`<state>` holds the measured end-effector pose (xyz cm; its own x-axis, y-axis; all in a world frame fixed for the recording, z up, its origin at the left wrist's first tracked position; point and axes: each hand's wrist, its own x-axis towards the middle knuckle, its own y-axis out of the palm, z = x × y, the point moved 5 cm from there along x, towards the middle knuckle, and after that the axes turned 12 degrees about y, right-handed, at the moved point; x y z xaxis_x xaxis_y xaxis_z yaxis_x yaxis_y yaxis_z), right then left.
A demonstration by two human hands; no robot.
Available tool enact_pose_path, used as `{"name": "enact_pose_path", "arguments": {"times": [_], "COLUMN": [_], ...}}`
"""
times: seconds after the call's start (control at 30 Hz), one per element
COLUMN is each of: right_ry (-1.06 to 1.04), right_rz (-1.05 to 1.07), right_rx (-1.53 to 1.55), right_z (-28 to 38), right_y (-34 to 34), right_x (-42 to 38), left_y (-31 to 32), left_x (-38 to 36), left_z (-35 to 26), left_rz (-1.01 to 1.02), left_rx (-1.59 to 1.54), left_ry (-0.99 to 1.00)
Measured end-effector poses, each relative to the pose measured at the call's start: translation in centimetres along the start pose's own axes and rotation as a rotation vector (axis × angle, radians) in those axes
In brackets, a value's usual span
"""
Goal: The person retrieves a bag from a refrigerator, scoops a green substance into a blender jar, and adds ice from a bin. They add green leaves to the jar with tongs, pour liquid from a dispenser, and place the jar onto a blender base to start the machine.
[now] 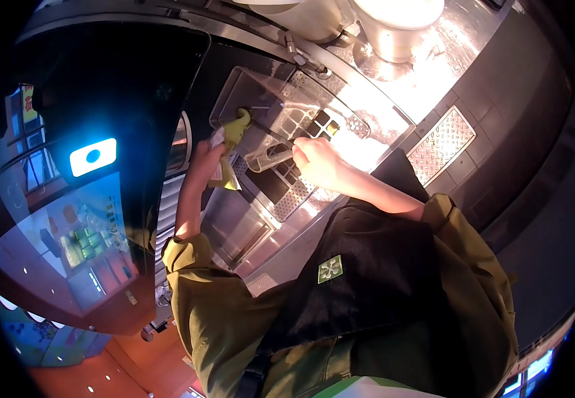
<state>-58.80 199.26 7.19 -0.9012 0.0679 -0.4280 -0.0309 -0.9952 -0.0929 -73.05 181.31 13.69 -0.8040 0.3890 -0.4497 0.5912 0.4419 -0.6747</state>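
Fingers of my left hand [206, 159] are closed around a crumpled, soft yellow-green wrapper [236, 131] with white patches; it sticks out above and below the fist. My right hand [314, 161] is in a fist at the end of a pale, scoop-shaped utensil [271, 159], which points left toward the wrapper. Both hands are over a metal counter unit with a grid of square openings [304, 118]. The utensil overlaps a dark rectangular opening [271, 186] in this view.
A rectangular basin [234, 229] lies below left of the grid, and a dark tray [248, 93] above left. Large pots [400, 26] stand on the shiny counter at the top. A tap [294, 50] juts from the back rail. Glossy dark glass [102, 86] rises on the left.
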Motion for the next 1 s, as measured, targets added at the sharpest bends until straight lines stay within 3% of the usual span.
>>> {"name": "enact_pose_path", "arguments": {"times": [0.07,0.17,0.27,0.33,0.37,0.5,0.6,0.63,0.73,1.0], "right_ry": [0.004,-0.095,-0.25,-0.333,-0.325,-0.466,-0.571,-0.582,-0.61,-0.657], "right_rz": [0.047,-0.026,-0.23,-0.344,-0.382,-0.506,-0.482,-0.473,-0.457,-0.434], "right_rx": [0.007,-0.042,-0.094,-0.166,-0.388,-1.044,-1.129,-1.149,-1.199,-1.168], "right_z": [0.3,0.8,1.3,2.1,2.3,3.5,5.4,5.7,6.0,5.8], "right_y": [-0.3,-1.1,-2.1,-3.1,-3.0,-2.3,-2.7,-2.8,-3.0,-3.1], "right_x": [-0.4,-1.2,-2.6,-3.2,-2.9,-1.0,-0.9,-0.8,-0.2,0.5], "left_y": [0.0,-0.2,-0.5,-0.7,-0.9,0.0,1.2,1.3,1.4,1.4], "left_x": [0.1,0.5,0.1,-0.3,-0.5,-0.9,-2.4,-2.7,-2.8,-2.8], "left_z": [0.4,-0.1,-1.6,-1.5,-1.3,0.6,-0.6,-1.3,-1.1,-2.2], "left_rz": [0.019,0.033,-0.114,-0.142,-0.155,-0.02,0.07,0.107,-0.051,-0.109], "left_rx": [0.028,0.113,0.214,0.381,0.463,-0.101,-0.382,-0.406,-0.491,-0.424], "left_ry": [-0.019,0.135,0.261,0.185,0.147,0.196,0.245,0.306,0.269,0.263]}}
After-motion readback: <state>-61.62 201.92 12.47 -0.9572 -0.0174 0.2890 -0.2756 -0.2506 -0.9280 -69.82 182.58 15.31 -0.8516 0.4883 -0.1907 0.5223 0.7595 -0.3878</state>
